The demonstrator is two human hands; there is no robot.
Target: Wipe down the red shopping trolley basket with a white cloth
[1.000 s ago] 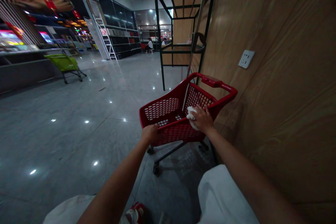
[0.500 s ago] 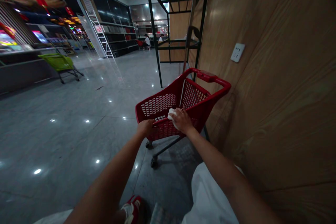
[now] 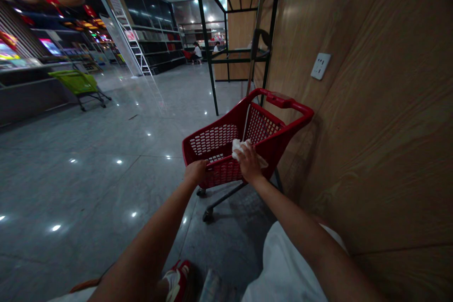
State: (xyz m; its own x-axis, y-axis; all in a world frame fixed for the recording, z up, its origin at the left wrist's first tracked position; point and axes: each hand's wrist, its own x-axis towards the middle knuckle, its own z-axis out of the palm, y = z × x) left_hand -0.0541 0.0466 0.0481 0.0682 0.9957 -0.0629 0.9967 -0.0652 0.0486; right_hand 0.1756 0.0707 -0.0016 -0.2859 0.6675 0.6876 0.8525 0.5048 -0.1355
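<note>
In front of me a red shopping cart (image 3: 221, 172) stands on its wheels, its handle towards the wooden wall. My left hand (image 3: 196, 171) is closed over the cart's near rim, close to its front corner. Further along the same rim, my right hand (image 3: 250, 163) presses a crumpled white cloth (image 3: 238, 147) against the red plastic. Part of the cloth shows beyond the fingers and part below the hand. The left fingertips are hidden inside the basket.
A wooden wall (image 3: 371, 127) with a socket (image 3: 321, 66) rises close on my right. Behind the cart stands a dark metal frame (image 3: 212, 75). A green cart (image 3: 76, 82) is at left, and a person (image 3: 197, 52) crouches far back. Something clear and plastic-like (image 3: 211, 285) lies by my shoe.
My right hand has slid with the cloth a little to the right along the rim, towards the handle, and more of the cloth shows. My left hand keeps its place on the rim.
</note>
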